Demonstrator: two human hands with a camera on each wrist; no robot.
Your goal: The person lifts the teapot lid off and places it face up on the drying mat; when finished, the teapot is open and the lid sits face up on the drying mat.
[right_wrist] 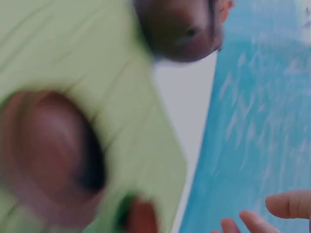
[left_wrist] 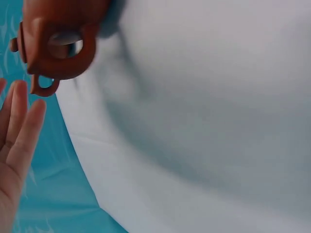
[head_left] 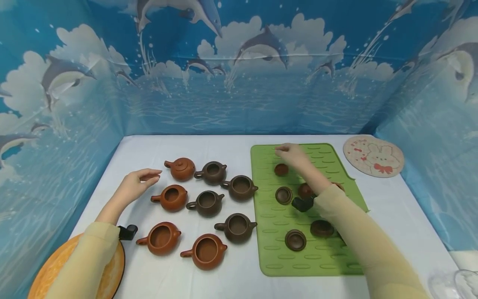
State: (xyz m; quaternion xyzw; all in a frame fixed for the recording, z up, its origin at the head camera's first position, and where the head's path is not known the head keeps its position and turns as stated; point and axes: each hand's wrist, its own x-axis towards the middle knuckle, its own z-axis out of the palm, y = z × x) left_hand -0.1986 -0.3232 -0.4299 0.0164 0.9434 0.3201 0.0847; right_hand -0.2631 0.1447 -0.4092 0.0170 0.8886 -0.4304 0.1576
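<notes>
Apart from the others in having its lid on, a red-brown clay teapot [head_left: 181, 169] stands at the back left of the table. My left hand [head_left: 136, 185] hovers just left of it, thumb and fingers apart, holding nothing. In the left wrist view, the fingertips [left_wrist: 35, 109] are close to a red-brown teapot's handle [left_wrist: 68, 70]. Over the back of the green mat [head_left: 269, 257], my right hand [head_left: 293, 157] holds nothing visible, near a small red-brown lid [head_left: 281, 169]. Its thumb [right_wrist: 289, 204] and fingers are apart in the right wrist view.
Several lidless teapots, red-brown [head_left: 161, 238] and dark brown [head_left: 239, 228], stand left of the mat. More lids lie on it, including a dark one [head_left: 295, 240]. A round rabbit-print mat [head_left: 373, 156] lies at back right, an orange-patterned disc [head_left: 113, 270] at front left.
</notes>
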